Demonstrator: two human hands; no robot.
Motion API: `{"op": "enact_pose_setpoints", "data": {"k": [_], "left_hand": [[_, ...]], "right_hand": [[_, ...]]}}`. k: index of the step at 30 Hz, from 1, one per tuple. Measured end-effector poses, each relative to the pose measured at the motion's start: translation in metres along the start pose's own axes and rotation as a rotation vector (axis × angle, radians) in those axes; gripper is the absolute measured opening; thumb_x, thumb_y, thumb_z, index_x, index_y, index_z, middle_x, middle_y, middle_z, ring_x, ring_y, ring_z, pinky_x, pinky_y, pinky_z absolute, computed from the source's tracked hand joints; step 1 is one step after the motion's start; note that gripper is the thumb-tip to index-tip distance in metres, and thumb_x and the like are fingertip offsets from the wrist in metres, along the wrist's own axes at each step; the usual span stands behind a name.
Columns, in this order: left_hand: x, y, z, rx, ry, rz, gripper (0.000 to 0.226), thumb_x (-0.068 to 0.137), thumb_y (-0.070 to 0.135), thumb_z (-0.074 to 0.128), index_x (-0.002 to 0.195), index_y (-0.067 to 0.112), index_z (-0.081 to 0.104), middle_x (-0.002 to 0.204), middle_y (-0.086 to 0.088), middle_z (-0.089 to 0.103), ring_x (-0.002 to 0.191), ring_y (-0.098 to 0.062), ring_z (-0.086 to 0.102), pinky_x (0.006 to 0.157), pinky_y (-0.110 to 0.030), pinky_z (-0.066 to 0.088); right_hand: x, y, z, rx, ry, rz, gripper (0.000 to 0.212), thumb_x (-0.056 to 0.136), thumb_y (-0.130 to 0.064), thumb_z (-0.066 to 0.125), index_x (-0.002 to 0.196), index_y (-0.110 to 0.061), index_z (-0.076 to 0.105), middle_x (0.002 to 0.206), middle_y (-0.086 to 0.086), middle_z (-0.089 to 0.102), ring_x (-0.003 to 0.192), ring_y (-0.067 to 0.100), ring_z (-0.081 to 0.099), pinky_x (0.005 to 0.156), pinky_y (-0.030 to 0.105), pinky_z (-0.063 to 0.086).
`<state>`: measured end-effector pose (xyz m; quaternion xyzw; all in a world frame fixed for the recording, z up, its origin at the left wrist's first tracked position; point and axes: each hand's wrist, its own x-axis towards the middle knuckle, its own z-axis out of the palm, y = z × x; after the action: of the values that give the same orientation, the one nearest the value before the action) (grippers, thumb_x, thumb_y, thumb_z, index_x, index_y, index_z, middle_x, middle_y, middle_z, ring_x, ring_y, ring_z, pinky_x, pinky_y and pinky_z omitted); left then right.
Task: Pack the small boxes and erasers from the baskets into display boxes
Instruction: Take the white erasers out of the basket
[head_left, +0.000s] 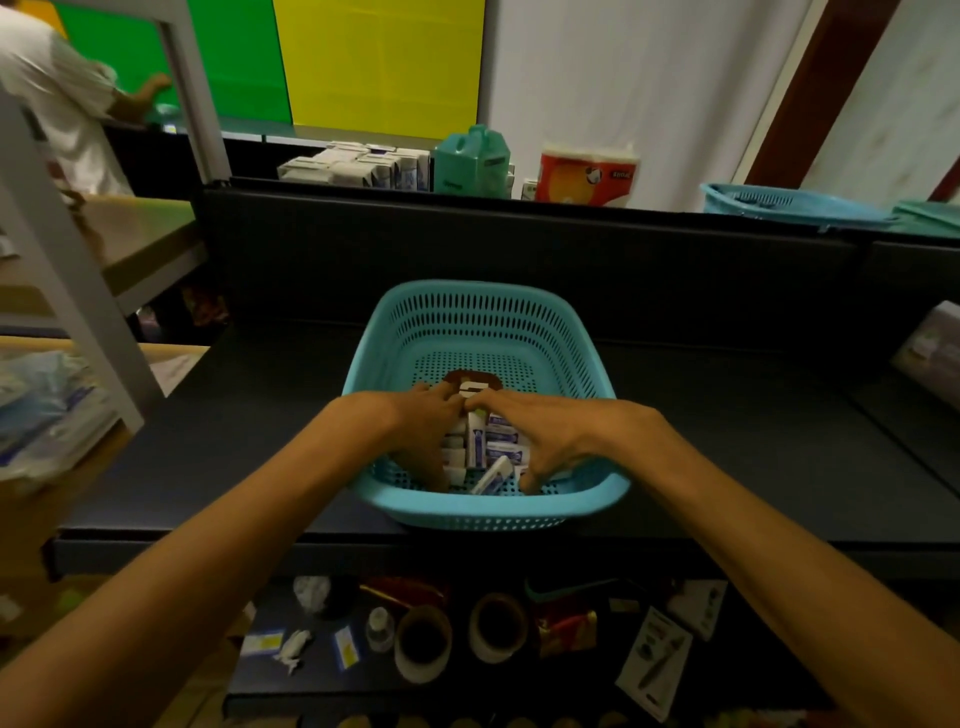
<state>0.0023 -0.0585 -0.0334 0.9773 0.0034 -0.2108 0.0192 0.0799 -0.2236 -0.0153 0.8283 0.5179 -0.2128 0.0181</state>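
Note:
A turquoise perforated basket (483, 322) sits on the dark shelf (234, 447) in front of me. Several small white-and-blue boxes (496, 452) lie in a pile at its near end, with a brown display box (475, 384) just behind them. Both my hands are inside the basket, cupped around the pile. My left hand (426, 426) presses on the pile's left side, and my right hand (540, 441) on its right. Their fingertips nearly meet over the brown box. Which boxes each hand grips is hidden under the fingers.
More white boxes (358, 166), a green jug (470, 161) and a paper-roll pack (587, 176) stand on the upper ledge, with another blue basket (795, 205) at right. Tape rolls (423, 642) and packets lie on the lower shelf. A person (62, 104) stands at far left.

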Motion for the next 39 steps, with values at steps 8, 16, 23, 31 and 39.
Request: {"op": "enact_pose_setpoints", "data": {"k": [8, 16, 23, 31, 39], "left_hand": [[0.005, -0.005, -0.001, -0.067, 0.011, -0.014, 0.093, 0.062, 0.044, 0.082, 0.138, 0.025, 0.031, 0.125, 0.004, 0.042, 0.108, -0.018, 0.046, 0.099, -0.039, 0.044], [0.007, -0.006, 0.000, -0.138, 0.020, -0.037, 0.074, 0.059, 0.038, 0.084, 0.121, 0.026, 0.045, 0.108, 0.005, 0.056, 0.091, -0.015, 0.057, 0.085, -0.034, 0.053], [0.001, -0.008, 0.003, -0.186, 0.057, -0.051, 0.060, 0.062, 0.035, 0.084, 0.114, 0.026, 0.055, 0.101, 0.006, 0.063, 0.086, -0.012, 0.063, 0.079, -0.032, 0.056], [-0.001, -0.008, 0.001, -0.144, 0.059, 0.001, 0.052, 0.068, 0.034, 0.080, 0.112, 0.026, 0.055, 0.102, 0.007, 0.062, 0.088, -0.011, 0.062, 0.081, -0.030, 0.054], [-0.004, -0.003, -0.003, -0.123, 0.073, 0.026, 0.056, 0.073, 0.023, 0.076, 0.122, 0.024, 0.048, 0.108, 0.000, 0.060, 0.090, -0.016, 0.058, 0.080, -0.031, 0.050]], "right_hand": [[0.000, 0.000, 0.000, -0.107, 0.015, -0.009, 0.103, 0.076, -0.025, 0.077, 0.149, -0.035, 0.005, 0.147, 0.000, 0.033, 0.129, 0.021, 0.039, 0.101, 0.036, 0.034], [0.007, 0.002, 0.003, -0.109, 0.027, 0.022, 0.100, 0.073, -0.033, 0.078, 0.147, -0.030, 0.011, 0.142, -0.001, 0.034, 0.126, 0.021, 0.039, 0.103, 0.040, 0.036], [0.011, 0.005, 0.001, -0.082, -0.022, 0.162, 0.082, 0.072, -0.046, 0.076, 0.137, -0.022, 0.032, 0.126, 0.002, 0.037, 0.108, 0.018, 0.039, 0.095, 0.039, 0.040], [0.015, 0.007, 0.002, -0.052, -0.109, 0.182, 0.061, 0.080, -0.035, 0.072, 0.127, -0.027, 0.033, 0.109, 0.002, 0.048, 0.097, 0.022, 0.052, 0.081, 0.038, 0.047], [0.011, 0.000, 0.002, -0.136, -0.112, 0.116, 0.051, 0.089, -0.028, 0.064, 0.132, -0.021, 0.037, 0.119, 0.007, 0.050, 0.103, 0.025, 0.052, 0.085, 0.040, 0.047]]}}
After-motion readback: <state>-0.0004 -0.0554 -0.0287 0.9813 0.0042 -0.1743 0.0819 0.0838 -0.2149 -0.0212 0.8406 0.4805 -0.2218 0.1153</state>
